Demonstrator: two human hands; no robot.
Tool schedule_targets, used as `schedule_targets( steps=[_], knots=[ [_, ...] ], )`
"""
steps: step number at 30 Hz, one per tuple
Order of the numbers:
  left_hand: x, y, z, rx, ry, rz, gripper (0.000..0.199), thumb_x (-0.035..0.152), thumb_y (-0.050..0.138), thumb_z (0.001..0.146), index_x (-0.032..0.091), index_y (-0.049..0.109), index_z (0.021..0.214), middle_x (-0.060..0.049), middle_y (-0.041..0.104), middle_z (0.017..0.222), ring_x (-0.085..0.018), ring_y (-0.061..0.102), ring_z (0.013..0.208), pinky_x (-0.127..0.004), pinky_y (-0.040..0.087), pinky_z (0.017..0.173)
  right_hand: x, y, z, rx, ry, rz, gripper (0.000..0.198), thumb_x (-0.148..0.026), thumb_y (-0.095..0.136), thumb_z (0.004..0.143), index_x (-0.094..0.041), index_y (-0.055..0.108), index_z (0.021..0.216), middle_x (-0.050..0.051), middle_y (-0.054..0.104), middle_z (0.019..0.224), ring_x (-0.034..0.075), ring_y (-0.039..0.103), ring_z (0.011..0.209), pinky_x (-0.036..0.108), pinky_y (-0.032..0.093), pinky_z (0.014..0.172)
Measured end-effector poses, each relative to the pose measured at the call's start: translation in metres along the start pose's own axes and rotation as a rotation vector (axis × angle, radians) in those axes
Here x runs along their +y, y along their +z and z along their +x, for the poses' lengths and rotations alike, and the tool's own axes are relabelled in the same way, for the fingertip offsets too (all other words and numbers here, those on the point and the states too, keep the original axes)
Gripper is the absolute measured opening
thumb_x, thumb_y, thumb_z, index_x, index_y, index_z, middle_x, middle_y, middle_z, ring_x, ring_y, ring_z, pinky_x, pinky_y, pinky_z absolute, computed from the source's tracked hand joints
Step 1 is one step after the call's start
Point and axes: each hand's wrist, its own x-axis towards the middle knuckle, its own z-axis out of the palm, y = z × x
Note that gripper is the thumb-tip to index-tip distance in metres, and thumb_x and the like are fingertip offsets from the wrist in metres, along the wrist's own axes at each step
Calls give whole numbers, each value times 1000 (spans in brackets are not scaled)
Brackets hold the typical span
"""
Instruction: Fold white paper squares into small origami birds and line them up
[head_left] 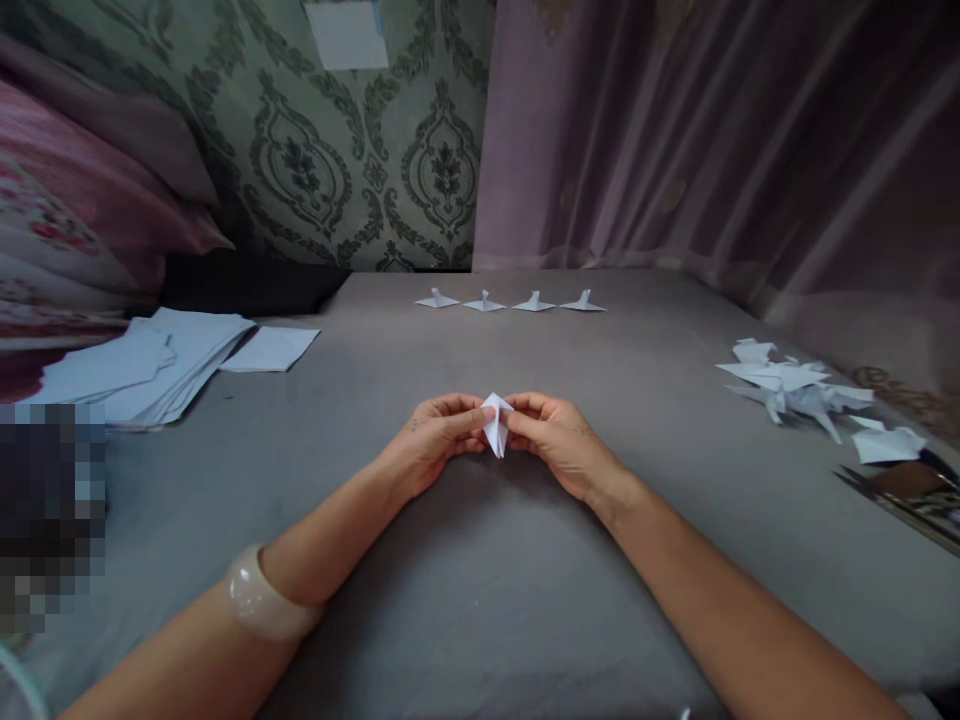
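Observation:
A small piece of folded white paper (496,428), shaped like a narrow kite with a split lower point, is held upright just above the grey table. My left hand (442,432) pinches its left edge between thumb and fingers. On the opposite edge, my right hand (551,435) has the same kind of pinch. Both thumbs face me, and the fingers behind the paper are partly hidden. A pale bangle (266,600) sits on my left forearm.
Several folded paper birds (534,302) stand in a row at the far side of the grey table (480,620). Stacked white sheets (187,355) lie at left. A pile of folded paper figures (795,385) is at right, near scissors (885,500). Curtains (615,130) hang behind.

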Motion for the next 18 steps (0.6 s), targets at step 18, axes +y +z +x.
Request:
schedule_targets(
  steps=[18],
  knots=[
    [0,-4,2,-38,-102,-41,23,23,76,71,12,57,80,-6,67,64,-11,64,54,-19,51,53,1,-4,3,-79,263,182,3,-18,67,75,-16,67,76,2,65,71,9,56,63,19,45,55]
  ],
)
